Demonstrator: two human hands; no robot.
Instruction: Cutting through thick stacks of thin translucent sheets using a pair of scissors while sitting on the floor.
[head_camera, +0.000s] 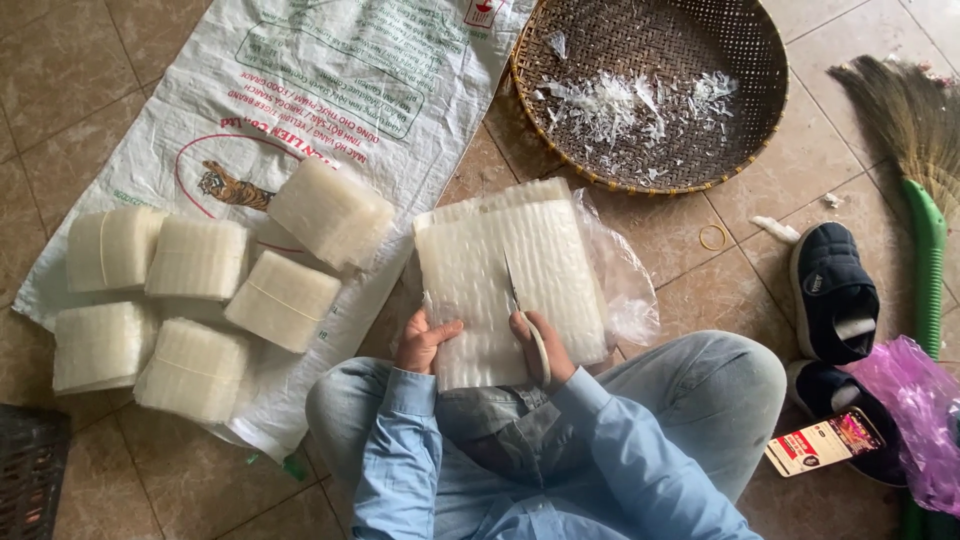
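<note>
Head view, sheet stack: I see a thick stack of pale translucent sheets (510, 275) lying across the person's lap and knees, its far edge reaching out over the tiled floor (700, 290).
Head view, long axis: the stack runs away from the body, slightly tilted to the right at its far end; the near short edge sits under both hands.
Head view, right hand: my right hand (540, 345) is closed around the handles of a pair of scissors (525, 320), grip narrow and full.
Head view, blades: the blades point away from the body, up the middle of the stack, roughly along its long axis; how far apart they stand I cannot tell.
Head view, left hand: my left hand (425, 340) pinches the near left corner of the stack, thumb on top, fingers hidden beneath.
Head view, key relation: the stack lies straight ahead of the scissor grip, the uncut length all beyond the blade tips; the left hand steadies just beside the cut line, on its left.
Head view, nearer hand: both touch the stack; the right one sits on the centre line.
Head view, surroundings: cut square bundles (200, 300) rest on a woven sack (330, 90) to the left, a round basket (650, 90) with scraps lies beyond, well apart.
</note>
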